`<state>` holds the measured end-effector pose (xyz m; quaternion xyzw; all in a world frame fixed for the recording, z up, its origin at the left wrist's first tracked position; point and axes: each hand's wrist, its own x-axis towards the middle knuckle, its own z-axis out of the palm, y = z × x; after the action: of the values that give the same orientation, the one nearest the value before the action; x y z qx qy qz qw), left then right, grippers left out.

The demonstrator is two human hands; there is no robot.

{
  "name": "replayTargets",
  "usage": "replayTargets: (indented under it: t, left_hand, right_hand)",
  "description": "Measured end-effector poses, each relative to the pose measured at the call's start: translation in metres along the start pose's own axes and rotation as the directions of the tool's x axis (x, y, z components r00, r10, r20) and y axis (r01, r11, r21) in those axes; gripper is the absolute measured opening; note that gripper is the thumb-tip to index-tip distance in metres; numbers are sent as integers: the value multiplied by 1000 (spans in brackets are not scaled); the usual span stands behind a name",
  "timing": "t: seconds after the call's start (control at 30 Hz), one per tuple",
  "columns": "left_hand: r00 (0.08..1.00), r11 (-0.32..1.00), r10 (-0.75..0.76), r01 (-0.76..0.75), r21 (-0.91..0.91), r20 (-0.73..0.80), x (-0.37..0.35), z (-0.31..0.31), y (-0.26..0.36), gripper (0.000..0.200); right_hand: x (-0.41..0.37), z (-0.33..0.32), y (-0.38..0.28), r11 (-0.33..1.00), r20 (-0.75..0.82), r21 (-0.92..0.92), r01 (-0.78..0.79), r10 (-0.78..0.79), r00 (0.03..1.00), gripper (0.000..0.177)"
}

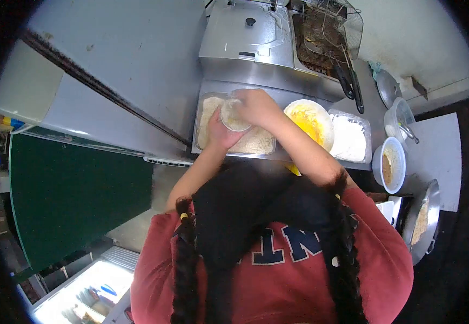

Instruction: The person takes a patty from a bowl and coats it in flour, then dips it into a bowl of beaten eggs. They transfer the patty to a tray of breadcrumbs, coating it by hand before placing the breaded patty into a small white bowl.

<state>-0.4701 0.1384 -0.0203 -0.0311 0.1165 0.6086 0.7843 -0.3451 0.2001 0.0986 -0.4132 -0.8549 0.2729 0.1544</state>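
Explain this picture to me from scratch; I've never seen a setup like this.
There is no machine here, just a person's two bare hands. The single picture comes from a camera worn on the head, looking forward and down, so the red sweatshirt fills the bottom. The left hand holds a small round container above a metal tray of pale crumbs. The right hand is at the container's top; its grip is hard to make out. To the right are a white bowl with a yellow mixture and a tray of white powder. Wire baskets sit beyond.
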Motion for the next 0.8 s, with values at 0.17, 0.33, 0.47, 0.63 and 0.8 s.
replayTargets:
  t: [0.17, 0.33, 0.47, 0.63, 0.8]
  left_hand:
    - [996, 999, -24, 27, -38, 87, -1, 6, 3, 60]
    - [998, 998, -28, 31, -56, 60, -2, 8, 5, 60]
    - [1000, 1000, -17, 17, -9, 26, -7, 16, 4, 60]
    - [999, 1000, 14, -13, -22, 42, -5, -2, 18, 60]
    - [992, 987, 122, -117, 111, -36, -16, -4, 33, 59]
  right_hand:
    - [5, -11, 11, 997, -226, -13, 77, -78, 971, 31]
    - [2, -7, 21, 997, -89, -37, 64, -67, 994, 29]
    - [-1, 6, 32, 995, -39, 84, 60, -57, 998, 27]
    - [-2, 33, 86, 916, -67, 390, -92, 128, 990, 32]
    - [-34, 69, 103, 999, 202, -37, 11, -3, 979, 40]
